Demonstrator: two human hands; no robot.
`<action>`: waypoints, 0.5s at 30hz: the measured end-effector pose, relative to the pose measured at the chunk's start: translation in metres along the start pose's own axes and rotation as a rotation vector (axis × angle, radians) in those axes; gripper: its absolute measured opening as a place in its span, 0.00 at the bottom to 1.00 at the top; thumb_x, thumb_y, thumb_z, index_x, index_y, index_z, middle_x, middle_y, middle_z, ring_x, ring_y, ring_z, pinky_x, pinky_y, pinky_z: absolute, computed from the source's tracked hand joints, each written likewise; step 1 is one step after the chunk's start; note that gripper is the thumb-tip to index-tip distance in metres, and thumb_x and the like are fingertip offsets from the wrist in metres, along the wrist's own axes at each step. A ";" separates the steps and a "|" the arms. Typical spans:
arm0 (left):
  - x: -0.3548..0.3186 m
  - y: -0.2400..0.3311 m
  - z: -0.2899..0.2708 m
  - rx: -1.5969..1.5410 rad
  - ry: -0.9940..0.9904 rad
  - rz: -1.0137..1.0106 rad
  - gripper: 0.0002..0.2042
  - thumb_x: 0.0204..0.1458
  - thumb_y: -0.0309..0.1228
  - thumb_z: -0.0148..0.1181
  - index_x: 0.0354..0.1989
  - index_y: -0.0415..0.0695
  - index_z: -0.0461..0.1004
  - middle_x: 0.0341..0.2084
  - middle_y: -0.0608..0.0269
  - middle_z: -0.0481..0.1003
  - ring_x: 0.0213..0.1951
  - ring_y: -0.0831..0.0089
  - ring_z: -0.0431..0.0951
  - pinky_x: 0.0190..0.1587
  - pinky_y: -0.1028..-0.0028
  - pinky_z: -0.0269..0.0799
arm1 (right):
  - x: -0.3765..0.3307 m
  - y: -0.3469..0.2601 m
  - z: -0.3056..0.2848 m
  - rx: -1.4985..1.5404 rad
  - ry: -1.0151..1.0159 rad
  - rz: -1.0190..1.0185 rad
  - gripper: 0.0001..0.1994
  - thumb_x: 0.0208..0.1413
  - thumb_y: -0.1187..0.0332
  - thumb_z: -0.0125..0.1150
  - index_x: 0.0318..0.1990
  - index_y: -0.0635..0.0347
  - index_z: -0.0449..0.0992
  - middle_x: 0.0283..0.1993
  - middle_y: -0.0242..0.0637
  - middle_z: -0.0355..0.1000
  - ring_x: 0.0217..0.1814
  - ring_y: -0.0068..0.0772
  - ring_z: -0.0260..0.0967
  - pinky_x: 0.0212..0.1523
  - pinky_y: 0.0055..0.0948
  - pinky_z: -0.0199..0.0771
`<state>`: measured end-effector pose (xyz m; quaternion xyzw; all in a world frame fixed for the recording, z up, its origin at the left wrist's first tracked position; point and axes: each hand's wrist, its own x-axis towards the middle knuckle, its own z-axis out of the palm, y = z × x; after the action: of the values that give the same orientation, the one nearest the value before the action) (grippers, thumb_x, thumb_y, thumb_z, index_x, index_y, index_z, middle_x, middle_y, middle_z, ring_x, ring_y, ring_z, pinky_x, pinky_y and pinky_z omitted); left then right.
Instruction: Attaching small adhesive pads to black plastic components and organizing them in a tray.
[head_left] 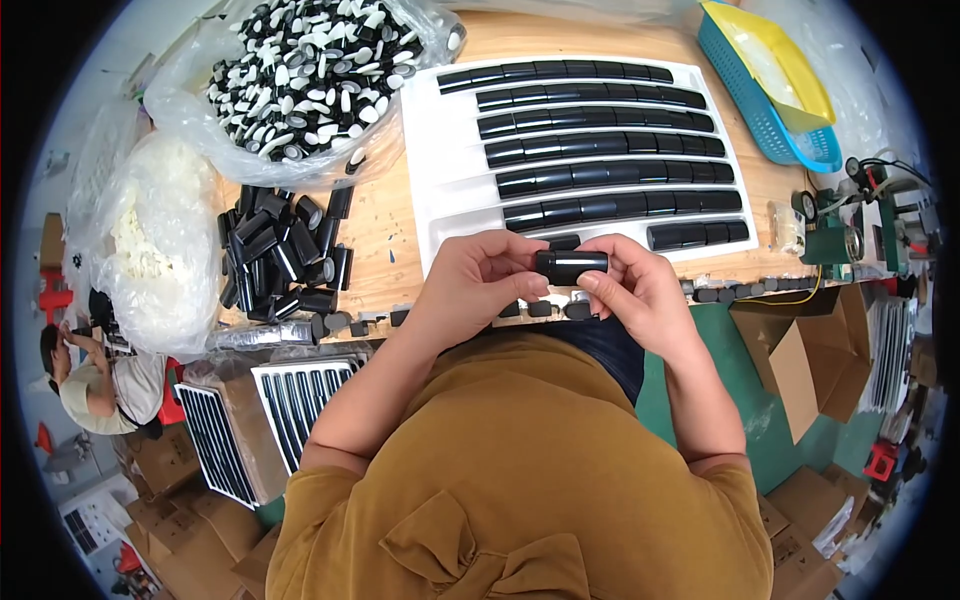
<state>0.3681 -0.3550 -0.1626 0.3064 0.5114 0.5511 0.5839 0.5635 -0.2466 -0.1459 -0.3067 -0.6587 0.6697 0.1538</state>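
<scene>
We hold a small black cylinder (571, 266) above the near edge of the tabletop (390, 235), pinched at its ends by left hand (478, 285) and right hand (640, 290). It could slip and fall to the floor if our fingertips loosen. The white tray (440, 150) lies beyond.

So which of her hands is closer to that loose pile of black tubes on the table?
Left. The left hand sits just right of the pile of black tubes; the right hand is farther right. Both grip a black tube.
</scene>
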 end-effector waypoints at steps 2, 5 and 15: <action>0.000 0.004 0.000 0.022 -0.031 0.000 0.15 0.50 0.17 0.61 0.48 0.31 0.73 0.34 0.55 0.79 0.35 0.69 0.82 0.40 0.75 0.79 | -0.001 -0.002 0.001 -0.040 0.005 -0.043 0.12 0.58 0.75 0.59 0.49 0.67 0.71 0.23 0.27 0.67 0.23 0.13 0.65 0.24 0.14 0.65; 0.000 0.006 0.001 -0.020 -0.033 -0.004 0.16 0.48 0.15 0.63 0.47 0.32 0.74 0.32 0.56 0.79 0.34 0.70 0.82 0.38 0.76 0.79 | -0.001 -0.003 0.003 -0.029 0.011 -0.046 0.12 0.58 0.76 0.58 0.49 0.67 0.71 0.23 0.27 0.67 0.23 0.13 0.65 0.24 0.14 0.65; 0.014 -0.004 0.012 -0.108 0.178 0.209 0.31 0.64 0.55 0.23 0.58 0.41 0.61 0.58 0.58 0.64 0.62 0.65 0.60 0.64 0.62 0.53 | -0.001 0.001 0.043 -0.018 -0.250 -0.031 0.10 0.59 0.76 0.57 0.48 0.65 0.70 0.20 0.26 0.66 0.20 0.14 0.63 0.21 0.16 0.63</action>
<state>0.3784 -0.3403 -0.1661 0.2758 0.4962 0.6606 0.4913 0.5379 -0.2809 -0.1490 -0.2119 -0.6833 0.6943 0.0782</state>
